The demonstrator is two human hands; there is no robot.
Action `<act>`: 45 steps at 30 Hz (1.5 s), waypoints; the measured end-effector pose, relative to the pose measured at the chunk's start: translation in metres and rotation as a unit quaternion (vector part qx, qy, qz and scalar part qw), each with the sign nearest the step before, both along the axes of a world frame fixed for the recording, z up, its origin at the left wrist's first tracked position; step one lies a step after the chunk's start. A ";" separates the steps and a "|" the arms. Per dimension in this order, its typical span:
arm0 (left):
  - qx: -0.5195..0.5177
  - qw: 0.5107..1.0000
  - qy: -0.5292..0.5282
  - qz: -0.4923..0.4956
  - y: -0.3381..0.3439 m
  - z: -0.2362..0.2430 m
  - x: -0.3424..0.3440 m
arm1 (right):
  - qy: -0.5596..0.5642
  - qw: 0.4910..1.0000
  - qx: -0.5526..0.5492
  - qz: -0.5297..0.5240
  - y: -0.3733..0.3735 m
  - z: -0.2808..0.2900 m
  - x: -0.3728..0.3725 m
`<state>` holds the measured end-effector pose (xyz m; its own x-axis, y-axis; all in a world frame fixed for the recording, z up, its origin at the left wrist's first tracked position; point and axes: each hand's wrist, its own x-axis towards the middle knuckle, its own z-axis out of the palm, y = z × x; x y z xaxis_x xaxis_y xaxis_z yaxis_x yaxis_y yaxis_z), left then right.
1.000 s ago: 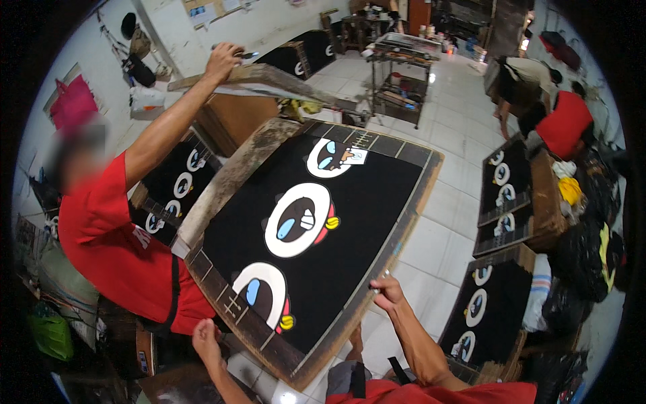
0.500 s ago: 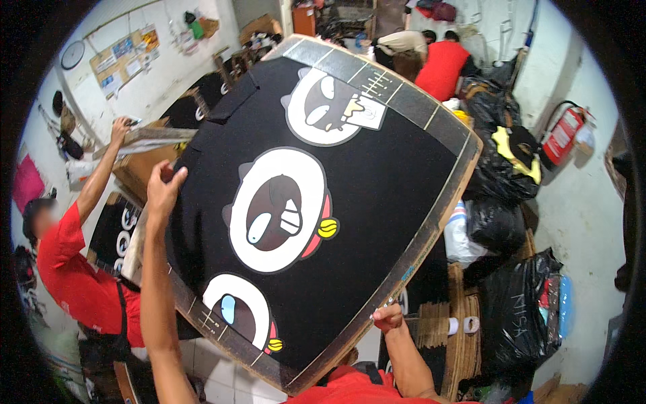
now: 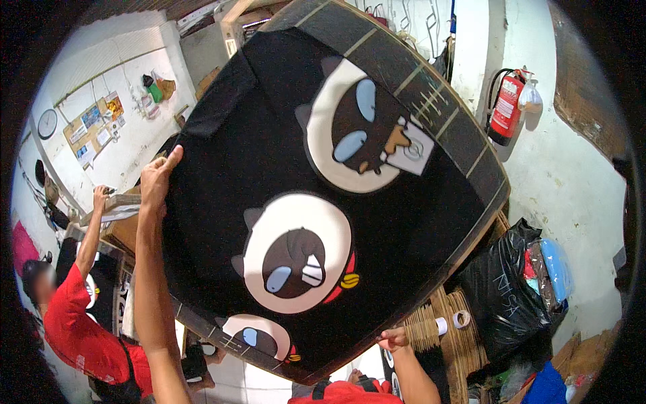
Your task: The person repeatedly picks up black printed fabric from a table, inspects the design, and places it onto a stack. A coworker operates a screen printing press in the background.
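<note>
A large square board [image 3: 494,185] with a dark, line-marked rim tilts up in front of me. Black cloth [image 3: 404,229] covers most of it, printed with cartoon heads: a big one at the upper right [image 3: 321,151], one in the middle [image 3: 296,209] and a smaller one low down [image 3: 235,322]. My left hand [image 3: 156,180] is closed at the cloth-covered left edge, thumb on top; the fingers behind are partly hidden. At the lower right edge, my right hand [image 3: 393,339] grips the board between thumb and fingers. A fold of cloth lies near the upper left corner.
On the left a person in red [image 3: 87,330] reaches up to another board [image 3: 121,202]. Stacked boards [image 3: 457,337] and a black plastic bag [image 3: 508,289] stand at the right. A red fire extinguisher [image 3: 506,108] hangs on the wall.
The board has tipped up and come nearer, hiding the people at the back. My left hand, apart from the edge before, has closed on it. My view has swung to the right.
</note>
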<state>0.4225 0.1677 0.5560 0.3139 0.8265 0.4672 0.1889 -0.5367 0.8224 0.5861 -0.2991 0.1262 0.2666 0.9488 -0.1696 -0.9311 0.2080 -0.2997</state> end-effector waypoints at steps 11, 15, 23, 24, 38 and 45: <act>-0.008 0.997 -0.027 -0.078 0.005 0.011 0.015 | 0.134 0.991 -0.014 -0.005 0.027 -0.011 -0.045; 0.000 0.995 -0.021 -0.094 0.003 0.018 0.019 | 0.071 0.997 -0.002 -0.009 0.030 -0.002 -0.048; 0.175 0.972 0.087 -0.129 -0.046 -0.026 0.066 | -0.589 0.701 -0.361 0.174 0.051 0.129 -0.011; 0.231 0.958 0.109 -0.129 -0.050 -0.043 0.069 | -0.717 0.649 -0.248 -0.047 0.061 0.160 -0.008; 0.395 0.812 0.182 -0.388 -0.038 -0.259 0.104 | -0.852 0.424 -0.260 0.164 0.257 0.183 0.036; 0.162 0.919 0.188 -0.307 -0.046 -0.349 0.065 | -0.811 0.428 -0.383 0.112 0.253 0.056 0.046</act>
<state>0.4874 0.1218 0.2072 0.8641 0.2756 0.4212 0.0056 -0.8421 0.5393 0.6321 -0.0465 0.1819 0.5406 0.8125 -0.2180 0.6594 -0.5702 -0.4900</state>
